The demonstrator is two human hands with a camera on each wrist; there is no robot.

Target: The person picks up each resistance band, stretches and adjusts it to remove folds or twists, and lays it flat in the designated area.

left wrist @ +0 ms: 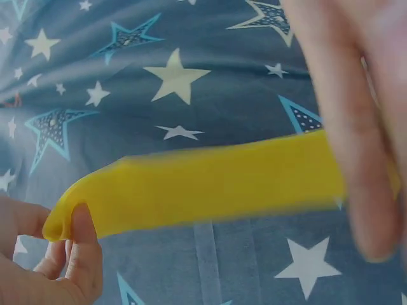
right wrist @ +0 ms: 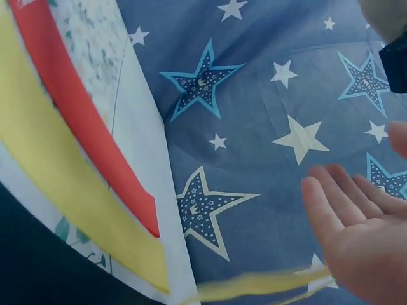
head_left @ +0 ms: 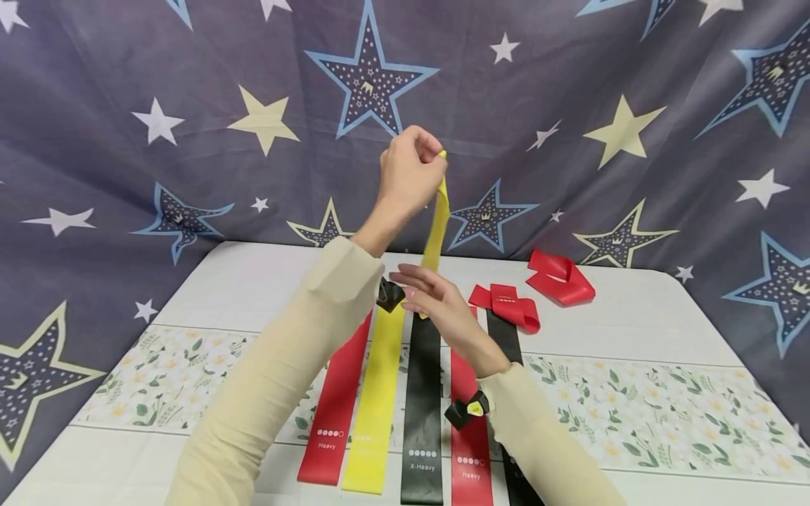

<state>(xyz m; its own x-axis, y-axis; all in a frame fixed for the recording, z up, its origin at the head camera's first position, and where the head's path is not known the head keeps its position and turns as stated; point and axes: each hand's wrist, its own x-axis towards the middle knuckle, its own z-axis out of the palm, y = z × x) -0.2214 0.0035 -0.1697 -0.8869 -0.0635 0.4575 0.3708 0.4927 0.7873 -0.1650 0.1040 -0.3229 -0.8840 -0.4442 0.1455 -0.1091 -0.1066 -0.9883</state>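
From here I see the person's left hand point(head_left: 410, 165) pinching the upper end of a yellow resistance band point(head_left: 436, 228) high above the table's far side, probably so the strip hangs straight. The right hand point(head_left: 448, 303), lower and nearer, grips nothing; its fingers are extended beside the band, perhaps to guide it. Below, a yellow band point(head_left: 373, 407) lies between a red Heavy band point(head_left: 332, 414) and a black X-Heavy band point(head_left: 422, 414), lengthwise, seemingly to keep each one separate and its label readable. Loosely folded red bands point(head_left: 562, 280) sit farther right.

left hand point(head_left: 411, 165) pinching hanging yellow band point(head_left: 435, 235), right hand point(head_left: 452, 313) lower, bands point(head_left: 422, 407) on table point(head_left: 639, 320)
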